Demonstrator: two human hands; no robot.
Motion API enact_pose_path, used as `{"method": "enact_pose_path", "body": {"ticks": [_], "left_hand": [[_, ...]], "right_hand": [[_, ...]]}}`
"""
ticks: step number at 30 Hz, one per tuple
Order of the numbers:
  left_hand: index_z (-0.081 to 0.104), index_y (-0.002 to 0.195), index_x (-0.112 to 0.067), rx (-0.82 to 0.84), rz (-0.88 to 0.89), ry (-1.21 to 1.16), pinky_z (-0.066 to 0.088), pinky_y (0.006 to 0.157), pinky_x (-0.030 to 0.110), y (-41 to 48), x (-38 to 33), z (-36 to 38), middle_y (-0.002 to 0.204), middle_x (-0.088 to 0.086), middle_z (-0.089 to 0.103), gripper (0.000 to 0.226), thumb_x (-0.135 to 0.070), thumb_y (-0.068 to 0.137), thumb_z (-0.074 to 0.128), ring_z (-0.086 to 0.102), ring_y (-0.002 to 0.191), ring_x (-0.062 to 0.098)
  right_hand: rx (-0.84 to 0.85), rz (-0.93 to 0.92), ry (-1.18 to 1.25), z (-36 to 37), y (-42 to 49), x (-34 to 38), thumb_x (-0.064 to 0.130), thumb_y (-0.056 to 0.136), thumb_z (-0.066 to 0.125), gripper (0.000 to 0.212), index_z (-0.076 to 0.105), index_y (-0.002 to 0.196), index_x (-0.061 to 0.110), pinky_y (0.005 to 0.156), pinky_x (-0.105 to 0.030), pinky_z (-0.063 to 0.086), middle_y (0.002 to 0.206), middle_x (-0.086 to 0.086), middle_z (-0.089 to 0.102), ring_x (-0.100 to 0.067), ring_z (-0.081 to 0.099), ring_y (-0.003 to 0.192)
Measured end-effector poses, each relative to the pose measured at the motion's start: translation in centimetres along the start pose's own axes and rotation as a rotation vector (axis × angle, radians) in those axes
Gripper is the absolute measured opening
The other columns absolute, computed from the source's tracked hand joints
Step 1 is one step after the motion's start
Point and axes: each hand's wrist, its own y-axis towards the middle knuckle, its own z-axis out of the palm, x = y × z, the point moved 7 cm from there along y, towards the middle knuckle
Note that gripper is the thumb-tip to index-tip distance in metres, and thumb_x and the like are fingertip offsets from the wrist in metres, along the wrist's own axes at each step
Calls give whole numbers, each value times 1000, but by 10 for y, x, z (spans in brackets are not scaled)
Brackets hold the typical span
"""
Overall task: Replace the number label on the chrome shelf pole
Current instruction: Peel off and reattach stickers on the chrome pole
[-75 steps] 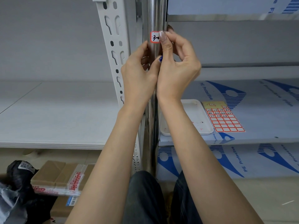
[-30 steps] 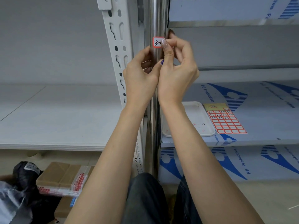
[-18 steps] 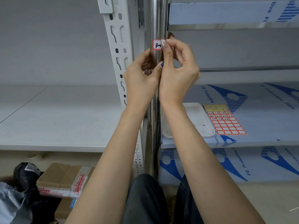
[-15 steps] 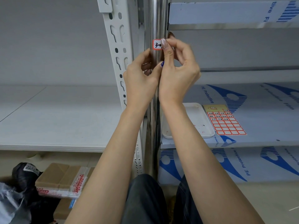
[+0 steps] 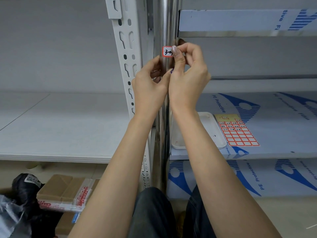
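A small white number label (image 5: 167, 51) with a red border and black handwriting sits on the upright chrome shelf pole (image 5: 166, 23). My right hand (image 5: 187, 74) reaches up to it, thumb and fingers pinched on the label's right edge. My left hand (image 5: 149, 86) is curled against the pole just below the label, fingers touching the chrome; whether it holds anything is hidden. A yellow sheet of red-bordered labels (image 5: 237, 132) lies on the shelf to the right.
A white tray (image 5: 217, 134) sits on the blue-printed film-covered shelf (image 5: 274, 117) beside the label sheet. A white slotted upright (image 5: 127, 57) stands left of the pole. Cardboard boxes (image 5: 63, 191) and a black bag (image 5: 22, 188) lie on the floor lower left.
My right thumb has slid slightly to the right, uncovering more of the writing on the label. The view has shifted down a little. My left hand stays against the pole.
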Motion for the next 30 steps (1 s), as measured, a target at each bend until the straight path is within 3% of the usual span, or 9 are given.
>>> {"method": "enact_pose_path", "body": {"ticks": [2,5,8,11,14,23,30], "left_hand": [[66,111,-11,4,-4,0,46,70,6,0,0,0,87,-6,69,27,-13,84,67,63,77,0],[66,107,-9,15,-4,-16,47,72,7,0,1,0,85,-5,68,22,-13,85,66,63,78,5],[66,107,-10,31,-9,-20,46,73,7,1,1,0,87,-4,67,23,-10,84,66,63,79,5],[66,107,-8,32,-4,-25,47,75,7,1,2,0,90,-1,68,24,-8,84,66,63,81,7],[65,110,-8,30,-8,-29,47,75,7,1,2,-1,91,-3,69,27,-8,83,66,63,81,4],[66,112,-8,16,-4,-26,45,72,5,0,2,-2,88,-8,67,29,-8,83,67,60,75,-9],[65,112,-8,25,-7,-10,46,76,5,2,1,-2,92,-4,68,29,-10,82,68,64,84,4]], "right_hand": [[8,14,33,-2,-6,-1,10,89,61,7,64,92,3,77,-26,51,92,3,70,-21,68,91],[48,82,162,-2,-11,-3,2,89,62,15,59,103,2,86,-30,56,106,-4,69,-16,66,105],[31,85,188,-3,-9,-2,1,88,63,15,59,103,0,85,-28,57,105,-11,70,-15,67,104],[10,51,174,-3,-6,0,4,86,66,14,62,98,-2,77,-9,49,97,-11,72,-16,69,97],[-2,25,161,-3,-5,1,6,87,65,12,63,95,-2,74,-3,42,91,-8,72,-13,69,90],[15,-26,65,-1,2,2,13,90,62,9,64,88,4,74,-24,51,81,3,68,-14,67,81],[87,-62,-18,1,8,4,18,91,59,11,64,89,8,75,-38,49,80,10,60,-24,62,81]]}}
